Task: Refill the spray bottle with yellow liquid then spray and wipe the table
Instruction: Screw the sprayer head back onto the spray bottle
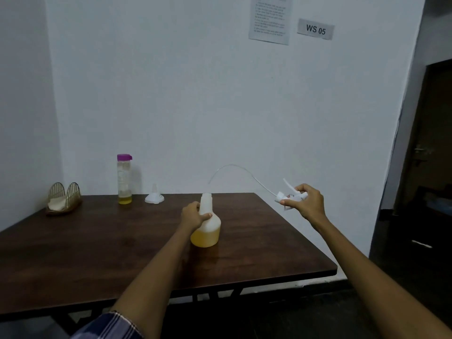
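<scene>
Against white wall (171,94), dark wooden table (97,253).

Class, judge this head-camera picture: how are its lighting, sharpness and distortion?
Head view: dim, even light with a soft sheen on the table; wide-angle bending curves the wall corner and doorway; the notice is too blurred to read, though the spray bottle and both hands look fairly sharp.

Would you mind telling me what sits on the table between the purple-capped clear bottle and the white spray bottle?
In the head view, a white plastic funnel stands upside down between the purple-capped bottle and spray bottle.
</scene>
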